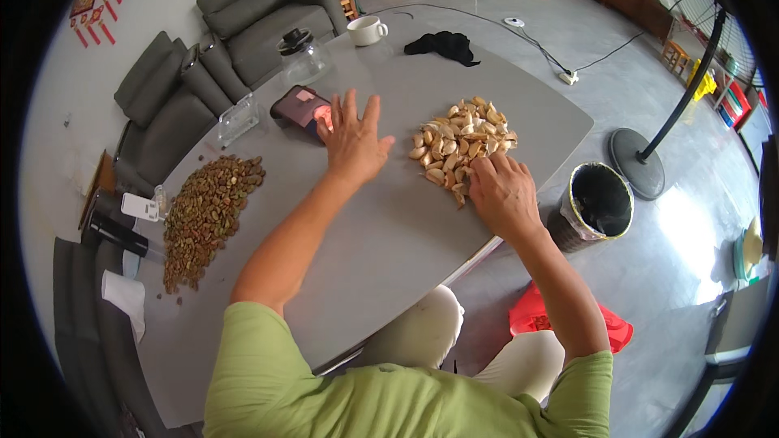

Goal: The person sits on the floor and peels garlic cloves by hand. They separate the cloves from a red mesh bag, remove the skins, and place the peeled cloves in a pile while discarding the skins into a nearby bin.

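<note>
My left hand (358, 143) is spread open above the grey table, with its fingertips over the lit screen of a smartphone (302, 108). Whether a finger touches the screen is unclear. At the near right edge of a pile of garlic cloves (453, 137) rests my right hand (504, 191), its fingers curled down. The fingertips are partly hidden, so I cannot tell if they grip a clove. Most of the cloves still wear pale, dry skins. Farther left lies a larger heap of brown-green dried beans or seeds (210, 213), apart from both hands.
Beyond the phone stand a glass pot with black lid (307, 58), a white cup (366, 31) and a black cloth (444, 47). A clear plastic box (239, 120) sits at left. Beside the table's right edge are a lined bin (566, 219), a fan base (636, 161) and a red bag (529, 310).
</note>
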Demonstrator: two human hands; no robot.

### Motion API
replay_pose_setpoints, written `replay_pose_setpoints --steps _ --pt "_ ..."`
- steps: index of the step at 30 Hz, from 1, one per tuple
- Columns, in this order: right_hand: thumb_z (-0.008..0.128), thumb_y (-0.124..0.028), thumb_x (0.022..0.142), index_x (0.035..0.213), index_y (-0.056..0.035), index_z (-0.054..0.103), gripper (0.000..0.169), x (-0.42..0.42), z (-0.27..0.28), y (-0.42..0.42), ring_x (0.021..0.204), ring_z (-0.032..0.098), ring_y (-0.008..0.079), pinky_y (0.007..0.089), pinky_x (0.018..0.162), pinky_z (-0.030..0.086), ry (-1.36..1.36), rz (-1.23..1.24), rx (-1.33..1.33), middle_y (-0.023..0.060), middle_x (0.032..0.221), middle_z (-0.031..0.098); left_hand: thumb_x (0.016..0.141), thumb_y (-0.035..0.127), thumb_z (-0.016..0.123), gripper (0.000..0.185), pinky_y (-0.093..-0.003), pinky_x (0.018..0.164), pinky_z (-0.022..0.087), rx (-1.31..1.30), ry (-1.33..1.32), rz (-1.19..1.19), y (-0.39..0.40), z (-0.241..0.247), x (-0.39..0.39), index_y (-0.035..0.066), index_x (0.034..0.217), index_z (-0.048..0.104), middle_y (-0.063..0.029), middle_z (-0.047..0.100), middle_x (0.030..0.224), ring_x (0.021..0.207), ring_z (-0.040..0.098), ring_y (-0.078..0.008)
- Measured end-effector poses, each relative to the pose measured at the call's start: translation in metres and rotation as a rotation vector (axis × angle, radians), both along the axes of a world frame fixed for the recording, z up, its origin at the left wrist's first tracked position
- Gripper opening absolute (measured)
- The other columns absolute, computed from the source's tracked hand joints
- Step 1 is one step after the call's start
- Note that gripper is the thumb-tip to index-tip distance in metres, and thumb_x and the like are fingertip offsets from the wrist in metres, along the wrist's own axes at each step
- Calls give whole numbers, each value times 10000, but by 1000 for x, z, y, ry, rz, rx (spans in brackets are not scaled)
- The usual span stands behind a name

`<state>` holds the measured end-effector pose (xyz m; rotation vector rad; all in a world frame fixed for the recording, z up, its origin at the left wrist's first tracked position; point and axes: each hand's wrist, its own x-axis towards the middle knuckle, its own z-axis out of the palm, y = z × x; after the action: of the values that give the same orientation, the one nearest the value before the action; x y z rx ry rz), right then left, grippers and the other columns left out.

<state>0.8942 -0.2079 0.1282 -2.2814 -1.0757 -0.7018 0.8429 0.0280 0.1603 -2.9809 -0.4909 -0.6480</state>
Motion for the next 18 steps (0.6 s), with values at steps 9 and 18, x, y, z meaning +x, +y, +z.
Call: replay_pose_setpoints --steps 9,18 --pt "597 -121 773 823 -51 548 98 2 -6 -4 770 575 277 401 660 452 27 36 73 103 795 542 799 300 677 650 -640 1031 170 120 68 138 59 -11 -7 170 1357 372 -152 217 1462 1380 131 -354" --pt "578 -130 795 840 -53 541 96 0 -4 -4 763 575 290 417 664 453 85 22 66 108 807 538 823 279 637 611 -614 1040 198 135 -1 106 100 -28 -15 167 1365 379 -134 246 1461 1373 187 -335"
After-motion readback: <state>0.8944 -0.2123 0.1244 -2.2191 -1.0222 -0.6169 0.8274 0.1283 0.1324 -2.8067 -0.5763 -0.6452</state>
